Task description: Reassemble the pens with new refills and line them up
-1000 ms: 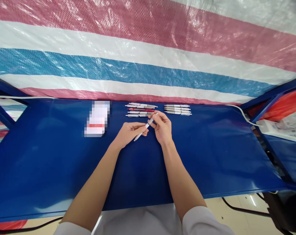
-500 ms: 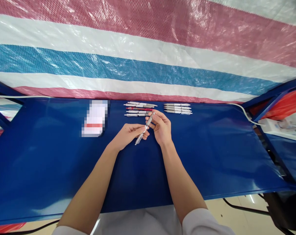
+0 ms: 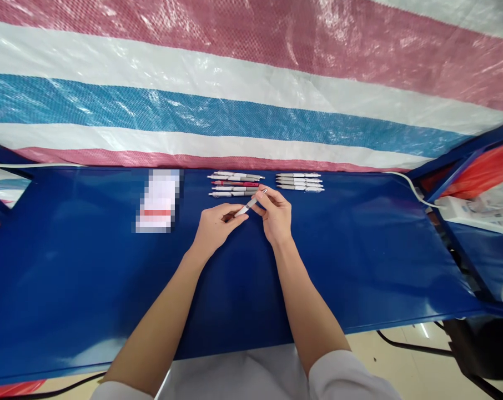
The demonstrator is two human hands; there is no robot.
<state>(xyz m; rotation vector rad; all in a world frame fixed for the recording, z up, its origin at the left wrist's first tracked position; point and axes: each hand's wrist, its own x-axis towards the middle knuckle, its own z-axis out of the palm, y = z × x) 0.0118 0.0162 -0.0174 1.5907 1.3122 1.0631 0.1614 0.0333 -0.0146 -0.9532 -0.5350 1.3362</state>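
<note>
Between my two hands is a white and grey pen [image 3: 246, 208], tilted with its metallic tip up to the right. My left hand [image 3: 216, 225] is closed on its lower end and hides that part. The fingertips of my right hand [image 3: 277, 215] pinch it near the tip. Just beyond the hands lies a group of several pens, mostly white and grey [image 3: 230, 194], with a red pen [image 3: 235, 183] among them. To the right, a second row of white and grey pens [image 3: 299, 182] lies side by side.
A blurred-out white item with a red band [image 3: 157, 200] lies left on the blue table [image 3: 360, 250]. A striped plastic sheet [image 3: 251, 111] hangs behind. White cable [image 3: 413, 189] runs along the right back corner to a white power strip [image 3: 476, 216]. Blue frame posts stand at both sides.
The pen has turned to a flatter slant, and its lower end has gone from showing below my left hand to being covered by it. My right hand still pinches the tip end.
</note>
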